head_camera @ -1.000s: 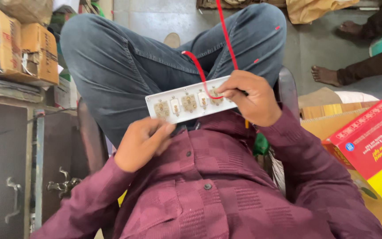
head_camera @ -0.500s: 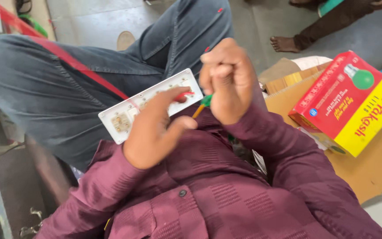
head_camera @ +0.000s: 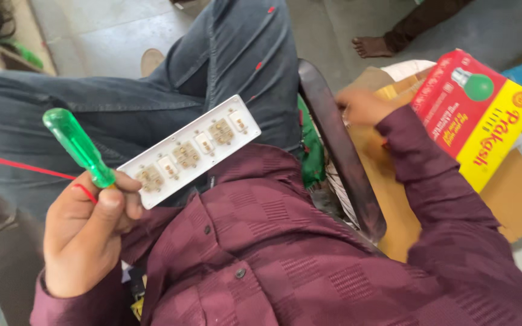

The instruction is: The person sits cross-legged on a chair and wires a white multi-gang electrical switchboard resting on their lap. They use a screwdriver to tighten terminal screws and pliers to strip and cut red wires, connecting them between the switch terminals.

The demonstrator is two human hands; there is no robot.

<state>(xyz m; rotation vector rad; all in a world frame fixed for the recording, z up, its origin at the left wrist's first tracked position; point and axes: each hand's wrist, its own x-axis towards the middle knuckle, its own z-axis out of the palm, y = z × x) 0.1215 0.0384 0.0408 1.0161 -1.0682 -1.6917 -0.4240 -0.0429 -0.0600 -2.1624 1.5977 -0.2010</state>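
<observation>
A long white switch board panel with several brass-fitted sockets lies across my lap, back side up. My left hand grips its near end and also holds a green-handled screwdriver upright. A thin red wire runs off to the left from that hand. My right hand is stretched out to the right, past the chair arm, at the mouth of an open cardboard box. Its fingers are partly hidden there.
A red and yellow bulb carton lies on the cardboard box at the right. The dark curved chair arm separates my lap from the box. Another person's bare foot rests on the grey floor beyond.
The screwdriver has passed from my right hand to my left, which still holds the panel. My right hand has left the panel and reached right to the cardboard box.
</observation>
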